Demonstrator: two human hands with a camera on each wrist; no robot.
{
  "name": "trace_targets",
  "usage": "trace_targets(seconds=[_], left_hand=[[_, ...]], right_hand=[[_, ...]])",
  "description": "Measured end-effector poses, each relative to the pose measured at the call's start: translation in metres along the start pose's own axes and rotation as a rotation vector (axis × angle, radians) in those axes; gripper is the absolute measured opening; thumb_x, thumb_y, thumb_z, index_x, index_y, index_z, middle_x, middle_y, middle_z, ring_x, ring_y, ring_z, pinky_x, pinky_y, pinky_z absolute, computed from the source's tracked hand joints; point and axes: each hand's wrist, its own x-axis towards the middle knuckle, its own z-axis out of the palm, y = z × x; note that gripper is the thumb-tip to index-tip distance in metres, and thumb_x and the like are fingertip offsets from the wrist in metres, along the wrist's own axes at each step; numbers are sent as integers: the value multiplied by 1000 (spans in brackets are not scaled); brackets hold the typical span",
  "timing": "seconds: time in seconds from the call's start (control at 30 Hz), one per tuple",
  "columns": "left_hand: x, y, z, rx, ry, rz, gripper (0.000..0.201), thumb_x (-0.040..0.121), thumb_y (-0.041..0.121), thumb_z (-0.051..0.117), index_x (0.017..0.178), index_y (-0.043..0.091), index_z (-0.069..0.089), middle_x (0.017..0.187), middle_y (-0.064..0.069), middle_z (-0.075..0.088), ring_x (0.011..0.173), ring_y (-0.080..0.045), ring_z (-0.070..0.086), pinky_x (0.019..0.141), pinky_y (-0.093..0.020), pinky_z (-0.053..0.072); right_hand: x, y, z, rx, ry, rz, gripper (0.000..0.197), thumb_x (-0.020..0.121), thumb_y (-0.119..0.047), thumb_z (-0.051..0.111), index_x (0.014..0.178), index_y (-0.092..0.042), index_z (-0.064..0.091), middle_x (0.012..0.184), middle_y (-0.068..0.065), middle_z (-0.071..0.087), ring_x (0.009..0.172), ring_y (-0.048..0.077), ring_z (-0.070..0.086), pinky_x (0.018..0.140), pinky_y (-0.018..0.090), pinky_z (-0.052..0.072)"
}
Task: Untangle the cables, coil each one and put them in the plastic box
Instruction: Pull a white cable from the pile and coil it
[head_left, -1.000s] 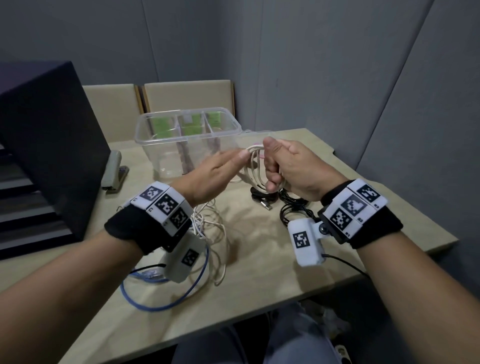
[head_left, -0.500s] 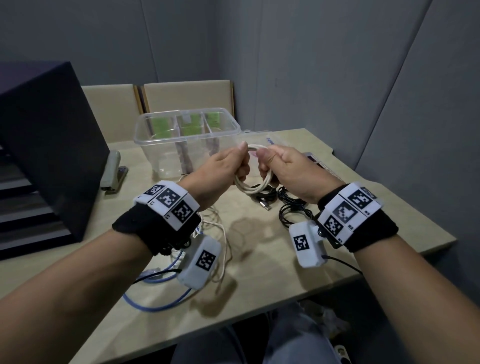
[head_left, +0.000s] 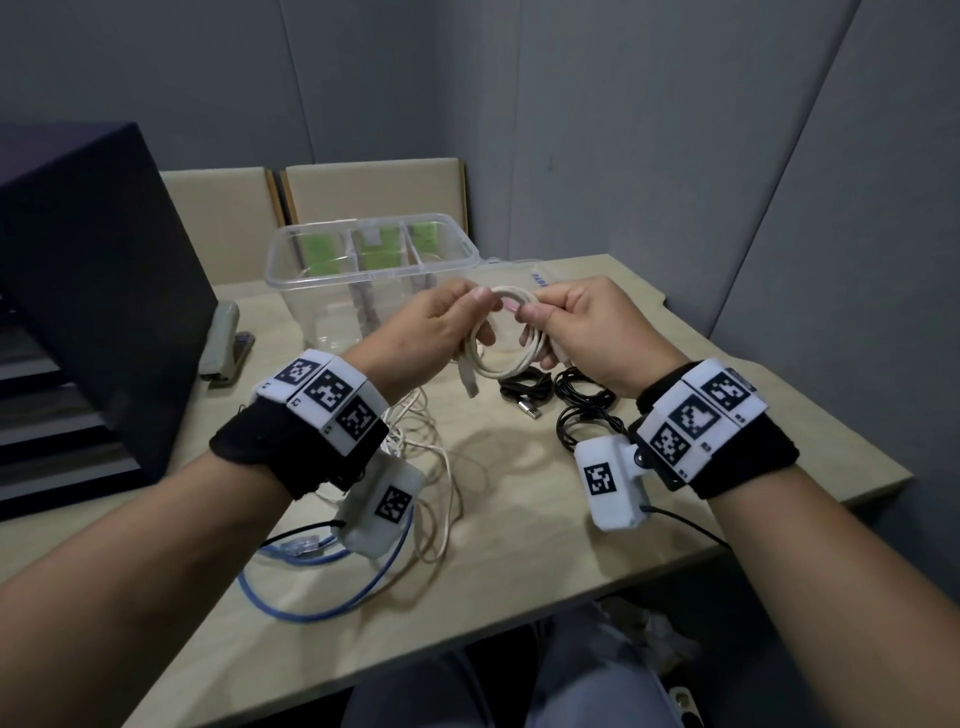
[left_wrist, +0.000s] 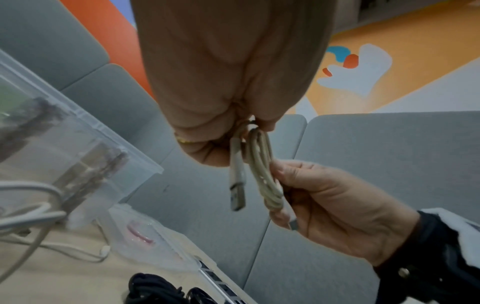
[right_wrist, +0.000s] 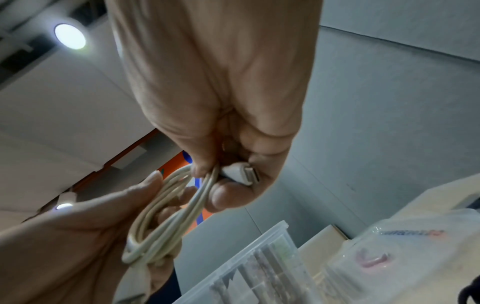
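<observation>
A white USB cable (head_left: 508, 371), wound into a small coil, hangs above the table in front of the clear plastic box (head_left: 287, 270). My left hand (head_left: 480, 314) pinches the coil's left side, and the big USB plug (head_left: 470, 385) dangles below it. My right hand (head_left: 535, 332) grips the coil's right side, with the small connector (right_wrist: 241, 173) sticking out past the fingers. The same coil (left_wrist: 265, 170) and plug (left_wrist: 237, 191) show in the left wrist view. On the table lie a loose white cable (head_left: 439, 467), a blue cable (head_left: 311, 610) and black cables (head_left: 582, 410).
A large dark box (head_left: 93, 291) stands at the left with a grey stapler (head_left: 223, 343) beside it. A clear plastic bag (head_left: 519, 270) lies right of the plastic box. Two chair backs (head_left: 363, 197) stand behind the table. The table's front edge runs near my forearms.
My left hand, open and reaching a second ago, has closed on the coil. Both hands have drawn apart and spread the coil into a ring.
</observation>
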Motion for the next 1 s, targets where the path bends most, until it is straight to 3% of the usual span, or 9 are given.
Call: trace_targets(seconds=[0.07,0.13,0.27,0.33,0.47,0.63,0.73,0.87,1.0], left_hand=[[-1,-2,-2,-67,38,-3,19,99,19,42,87,12,54,68,-3,58,52,-8,47,51,-23,42],[-2,-5,-6,-44,87,-5,17,97,11,47,80,12,51,56,8,58,47,-5,46,45,-19,38],[2,-12,-18,339,102,40,12,89,22,62,84,15,71,71,-2,69,66,-18,59,65,-28,46],[2,-10,-20,396,155,36,13,87,22,65,83,15,75,73,-7,68,63,-19,54,62,-25,44],[3,0,-13,-48,263,-89,7,87,7,64,88,4,70,82,-19,69,73,-31,67,75,-35,59],[-1,8,0,-548,208,-218,6,90,2,56,84,3,54,64,-8,66,52,-13,64,51,-22,55],[-5,11,10,-617,164,-274,12,93,6,53,82,2,55,60,-9,67,52,-13,64,57,-24,58],[-6,15,21,-589,163,-247,29,96,25,50,79,5,63,71,-12,70,64,-18,68,72,-30,59],[-6,17,27,-478,190,-191,6,86,2,62,81,5,62,63,-5,68,53,-11,64,50,-16,48]], right_hand=[[-2,0,-3,35,22,23,24,93,-12,58,76,2,68,63,9,63,50,18,56,61,41,53],[-4,-2,-7,65,30,27,26,94,-7,55,71,-2,66,57,4,60,40,6,50,54,32,52],[-4,-3,-9,82,15,39,23,94,-7,55,76,2,66,65,10,61,39,5,49,52,26,50],[-5,-4,-6,109,-15,57,22,94,-7,56,75,-4,67,65,8,62,47,12,54,51,24,51],[-8,-7,-2,162,-69,76,19,93,-5,57,77,-7,68,65,7,63,55,22,55,48,21,52],[-7,-8,0,183,-66,78,17,93,-6,57,89,8,67,74,17,60,48,8,57,47,18,50],[-2,-3,1,140,32,69,18,92,-9,60,85,3,70,77,21,62,56,18,58,54,28,55],[1,3,-2,72,184,71,21,91,-13,61,78,2,70,70,21,65,51,21,60,63,48,54],[-2,0,6,117,215,53,19,90,-11,61,75,-9,72,63,7,65,49,17,61,53,31,54]])
